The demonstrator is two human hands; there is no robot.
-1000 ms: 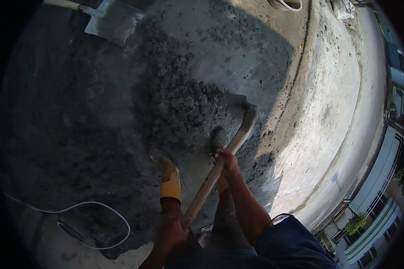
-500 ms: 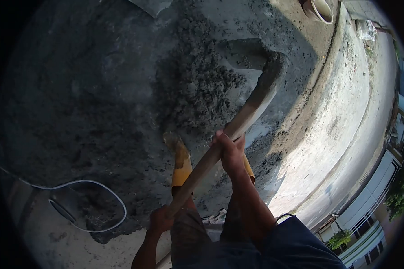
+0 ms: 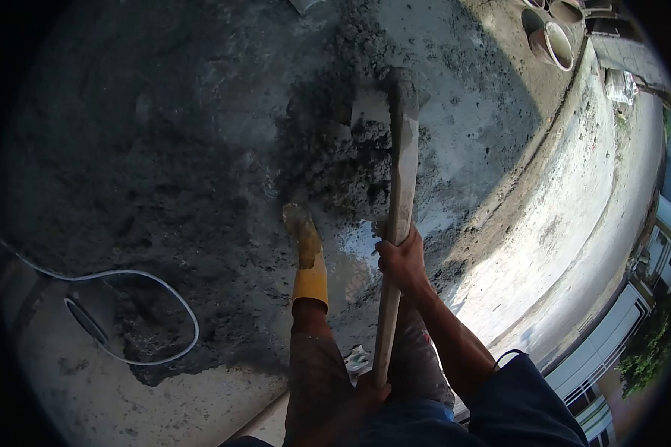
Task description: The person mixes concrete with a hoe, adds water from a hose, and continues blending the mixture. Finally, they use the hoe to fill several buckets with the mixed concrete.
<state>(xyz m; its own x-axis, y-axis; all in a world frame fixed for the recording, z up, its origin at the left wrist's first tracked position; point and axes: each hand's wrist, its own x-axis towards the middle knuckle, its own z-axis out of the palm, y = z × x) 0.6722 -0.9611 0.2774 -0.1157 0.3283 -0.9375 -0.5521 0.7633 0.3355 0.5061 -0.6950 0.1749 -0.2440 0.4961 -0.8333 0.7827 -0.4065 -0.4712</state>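
1. Head view, grip: the right hand has its fingers closed around the wooden handle at mid-length. The left hand holds the near end of the handle close to the body; its fingers are largely hidden, but appear wrapped around the wood.
2. Head view, tool position: the blade sits at the far end of the handle, resting in the wet concrete heap.
3. Head view, progress: judged from the surface, the heap looks lumpy and uneven in tone near the blade, with a watery patch just beside the yellow boot. Mixing appears partly done; a smooth, even mass is not yet visible.
4. Head view, edges: the heap spreads left of the handle onto the ground. A white hose loops at its near-left edge, well apart from the blade.
5. Head view, open room: right of the handle lies bare sunlit pavement. Buckets stand beyond the heap, far right.
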